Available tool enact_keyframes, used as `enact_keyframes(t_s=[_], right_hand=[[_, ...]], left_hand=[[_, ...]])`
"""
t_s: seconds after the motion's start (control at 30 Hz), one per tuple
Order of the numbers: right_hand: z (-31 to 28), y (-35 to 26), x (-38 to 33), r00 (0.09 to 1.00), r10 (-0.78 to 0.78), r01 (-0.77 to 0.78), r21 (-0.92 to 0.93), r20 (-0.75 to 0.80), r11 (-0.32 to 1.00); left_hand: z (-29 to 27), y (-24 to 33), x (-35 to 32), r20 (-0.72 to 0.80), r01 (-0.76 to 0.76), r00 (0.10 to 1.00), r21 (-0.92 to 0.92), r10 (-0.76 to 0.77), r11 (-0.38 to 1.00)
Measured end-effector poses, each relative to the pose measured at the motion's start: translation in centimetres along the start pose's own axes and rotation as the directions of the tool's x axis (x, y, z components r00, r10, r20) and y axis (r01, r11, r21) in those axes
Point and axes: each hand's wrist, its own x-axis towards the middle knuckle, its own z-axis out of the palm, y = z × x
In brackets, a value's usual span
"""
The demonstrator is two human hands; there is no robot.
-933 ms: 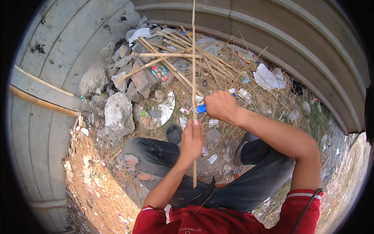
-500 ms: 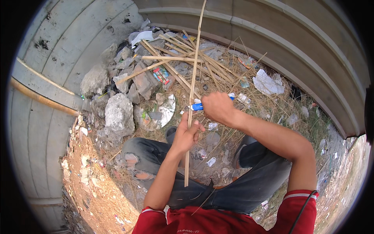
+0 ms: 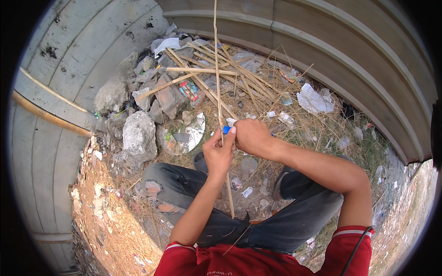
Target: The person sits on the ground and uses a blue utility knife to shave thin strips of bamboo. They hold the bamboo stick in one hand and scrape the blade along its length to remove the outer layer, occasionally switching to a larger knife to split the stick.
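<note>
A long, thin bamboo strip (image 3: pixel 217 69) stands nearly upright in the head view, its upper end running out of the picture and its lower end over my lap. My left hand (image 3: pixel 217 154) is closed around its middle, with the thumb up along it. My right hand (image 3: pixel 253 138) is a fist around a blue utility knife (image 3: pixel 227 129), right beside the left fingertips. Only a bit of the blue body shows at the strip, and whether the blade touches the wood is hidden.
Several bamboo strips (image 3: pixel 202 70) lie in a heap ahead. Broken concrete lumps (image 3: pixel 139 134) are piled at the left. Crumpled white litter (image 3: pixel 315 99) and dry grass cover the ground. Corrugated metal sheets (image 3: pixel 331 50) wall the far side, a grey wall (image 3: pixel 41 170) the left.
The strip has tilted, its upper end moving left and its lower end right, and it shows a narrower side. My right hand has come slightly down and left, covering more of the knife.
</note>
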Motion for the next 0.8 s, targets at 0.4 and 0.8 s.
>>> enact_keyframes(t_s=[0.4,0.8], right_hand=[[-5.1,3.2,-0.1,0.792,-0.377,-0.116,0.725,0.480,0.679],[-3.4,2.0,-1.2,0.721,-0.348,-0.523,0.800,0.600,0.295]], left_hand=[[-2.9,-0.5,0.8,0.209,-0.079,0.972,-0.127,0.105,0.989],[-4.9,-0.5,1.2,0.237,-0.058,0.971,0.120,0.028,0.991]])
